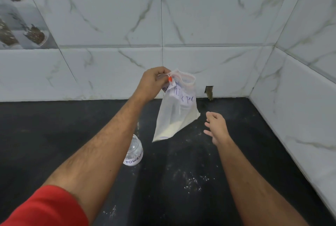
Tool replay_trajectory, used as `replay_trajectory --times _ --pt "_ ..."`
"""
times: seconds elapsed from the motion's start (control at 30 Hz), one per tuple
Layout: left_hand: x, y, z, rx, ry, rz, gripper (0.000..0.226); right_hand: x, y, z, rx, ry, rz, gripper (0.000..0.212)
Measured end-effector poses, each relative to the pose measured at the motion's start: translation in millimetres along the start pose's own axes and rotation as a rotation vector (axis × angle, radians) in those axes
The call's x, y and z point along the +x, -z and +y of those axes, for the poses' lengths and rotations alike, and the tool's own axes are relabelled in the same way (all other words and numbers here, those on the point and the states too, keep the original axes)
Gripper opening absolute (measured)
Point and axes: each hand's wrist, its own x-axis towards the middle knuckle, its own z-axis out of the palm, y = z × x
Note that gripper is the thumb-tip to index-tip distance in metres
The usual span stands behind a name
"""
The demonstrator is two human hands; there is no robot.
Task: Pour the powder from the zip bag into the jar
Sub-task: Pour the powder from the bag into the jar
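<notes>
My left hand [154,84] pinches the top corner of a clear zip bag [175,113] and holds it up above the black counter. The bag's mouth looks open, with an orange slider near my fingers. A white label with handwriting sits on its front, and pale powder is gathered in its lower corner. A small clear glass jar [134,153] with a "POWDER" label stands on the counter below and left of the bag, partly hidden by my left forearm. My right hand [216,125] hovers to the right of the bag, fingers apart, holding nothing.
The black counter [236,153] meets marble-patterned tiled walls at the back and the right, forming a corner. Specks of spilled powder [192,182] lie on the counter in front of the bag. A small hole [209,92] is in the back wall at counter level.
</notes>
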Motion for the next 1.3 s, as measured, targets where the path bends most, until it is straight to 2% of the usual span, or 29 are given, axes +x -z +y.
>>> replay_trajectory --times 0.07,0.17,0.23,0.3,0.37,0.47,0.6,0.67,0.73,0.8,0.87,0.93,1.03,1.2,1.3 --pt "0 1 -2 -0.069 0.002 0.034 0.016 -2 -8 2 0.174 -0.115 -0.096 0.049" --pt "-4 4 -9 -0.176 0.007 0.069 0.017 -5 -18 2 0.439 -0.198 -0.199 0.043" --pt "-8 7 -13 -0.246 0.023 0.1 0.022 -4 -21 -3 0.549 -0.197 -0.251 0.041" --pt "-10 10 -19 -0.28 0.05 0.138 0.027 -3 -20 -9 0.577 -0.14 -0.329 0.049" --pt "-12 14 -27 -0.346 0.096 0.191 0.03 -3 -14 -15 0.521 -0.061 -0.403 0.042" --pt "-15 17 -33 -0.514 0.197 0.231 0.013 -6 -6 -27 0.216 0.106 -0.498 0.021" --pt "-16 15 -33 -0.741 0.266 0.252 0.025 -9 -6 -38 -0.168 0.272 -0.504 0.005" --pt "-16 15 -31 -0.807 0.286 0.241 0.026 -11 -10 -41 -0.3 0.355 -0.475 0.009" --pt "-15 16 -33 -0.772 0.279 0.268 0.032 -10 -12 -43 -0.322 0.403 -0.383 0.019" --pt "-16 18 -38 -0.686 0.25 0.285 0.029 -7 -9 -49 -0.192 0.372 -0.288 0.025" --pt "-20 21 -43 -0.582 0.242 0.285 0.021 -4 -3 -59 -0.026 0.316 -0.252 0.022" --pt "-26 25 -50 -0.502 0.248 0.283 0.024 -4 2 -73 0.047 0.286 -0.269 0.01" --pt "-32 28 -64 -0.396 0.24 0.251 0.035 -3 5 -91 -0.02 0.352 -0.26 0.01" --pt "-38 30 -72 -0.352 0.225 0.225 0.013 -1 4 -110 -0.144 0.51 -0.211 0.015" --pt "-38 28 -72 -0.377 0.23 0.21 0.012 -2 3 -114 -0.173 0.553 -0.213 0.02"
